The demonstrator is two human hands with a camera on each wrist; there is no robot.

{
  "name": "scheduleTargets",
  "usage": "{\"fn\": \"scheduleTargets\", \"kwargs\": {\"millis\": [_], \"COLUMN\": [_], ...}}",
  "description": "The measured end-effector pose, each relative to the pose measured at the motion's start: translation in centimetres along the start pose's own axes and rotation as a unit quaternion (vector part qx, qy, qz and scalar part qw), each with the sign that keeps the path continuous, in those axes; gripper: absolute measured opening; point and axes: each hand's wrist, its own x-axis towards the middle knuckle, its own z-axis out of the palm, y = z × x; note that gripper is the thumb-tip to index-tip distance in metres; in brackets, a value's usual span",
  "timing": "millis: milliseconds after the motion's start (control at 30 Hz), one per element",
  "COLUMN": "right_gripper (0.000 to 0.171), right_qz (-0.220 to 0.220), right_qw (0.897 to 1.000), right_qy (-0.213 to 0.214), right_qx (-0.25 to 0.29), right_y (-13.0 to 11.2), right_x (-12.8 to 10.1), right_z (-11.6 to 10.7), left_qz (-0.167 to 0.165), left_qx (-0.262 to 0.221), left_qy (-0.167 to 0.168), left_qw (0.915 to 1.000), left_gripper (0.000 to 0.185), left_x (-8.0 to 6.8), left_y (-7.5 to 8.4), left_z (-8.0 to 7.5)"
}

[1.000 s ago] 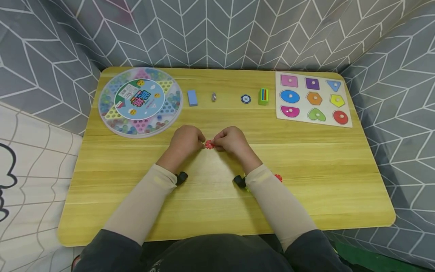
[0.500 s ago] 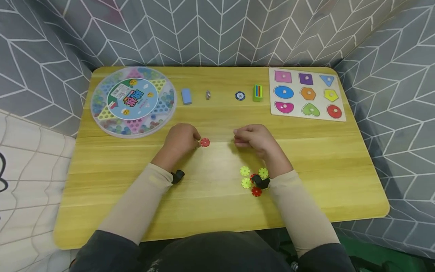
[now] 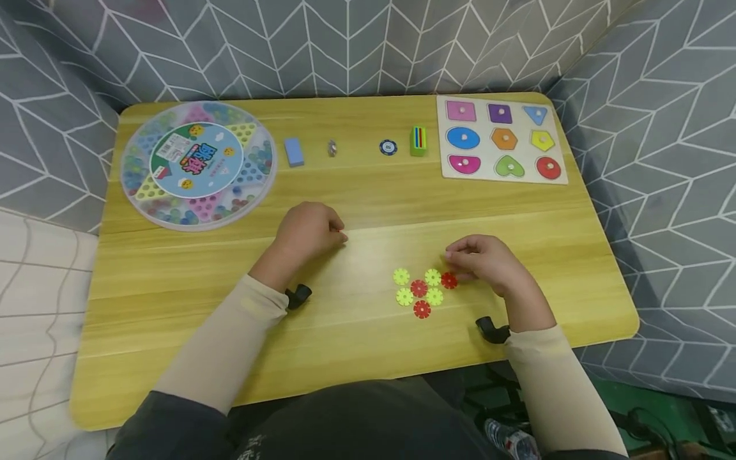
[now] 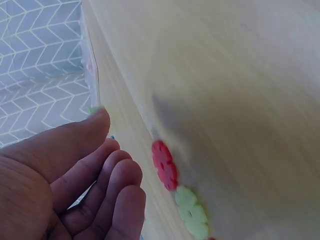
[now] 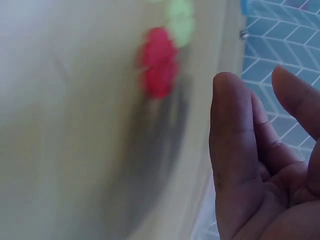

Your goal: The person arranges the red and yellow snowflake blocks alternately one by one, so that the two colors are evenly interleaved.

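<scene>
Discs (image 3: 422, 291) lie between both hands, nearer right hand (image 3: 489, 263).

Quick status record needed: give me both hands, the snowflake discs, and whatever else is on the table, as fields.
left hand: rests on the table, fingers loosely curled, holding nothing
right hand: fingertips at a red disc, at the right edge of the cluster; grip cannot be told
disc cluster: yellow-green and red discs lying flat, close together
far row: marble game case, blue block, poker chip, green block, shape puzzle board
table: light wood
</scene>
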Motion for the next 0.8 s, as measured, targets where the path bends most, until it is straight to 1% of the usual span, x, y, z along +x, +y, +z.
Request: {"fn": "scheduleTargets", "kwargs": {"millis": [133, 267, 400, 467, 533, 633, 733, 800], "right_gripper": [0.033, 0.032, 0.028, 0.025, 0.024, 0.020, 0.018, 0.017], "right_qz": [0.011, 0.001, -0.011, -0.019, -0.031, -0.056, -0.077, -0.085], "right_qw": [1.000, 1.000, 0.999, 0.999, 0.997, 0.989, 0.975, 0.964], "right_qy": [-0.002, -0.003, -0.007, -0.006, -0.007, -0.008, -0.009, -0.008], "right_qx": [-0.006, -0.017, -0.034, -0.050, -0.073, -0.135, -0.206, -0.250], "right_y": [1.3, 1.5, 0.7, 0.2, -0.6, -1.7, -2.7, -3.2], "right_x": [-0.8, -1.1, -0.9, -0.7, -0.4, 0.3, 1.1, 1.5], "right_z": [0.0, 0.7, 1.9, 2.7, 3.6, 5.2, 6.5, 7.0], "left_qz": [0.007, 0.027, 0.053, 0.062, 0.062, 0.048, 0.040, 0.042], "left_qx": [-0.002, 0.002, 0.004, 0.000, -0.001, -0.005, -0.011, -0.013], "left_qy": [-0.008, -0.025, -0.056, -0.074, -0.087, -0.092, -0.088, -0.081], "left_qw": [0.9999, 0.9993, 0.9970, 0.9953, 0.9943, 0.9946, 0.9952, 0.9957], "left_gripper": [0.022, 0.018, 0.012, 0.010, 0.009, 0.010, 0.012, 0.014], "left_x": [0.1, 0.5, 0.8, 0.8, 0.9, 0.8, 0.7, 0.6], "left_y": [0.8, 1.9, 3.5, 4.2, 4.6, 4.7, 4.4, 4.2], "left_z": [0.3, 1.3, 2.7, 3.2, 3.5, 3.6, 3.5, 3.3]}}
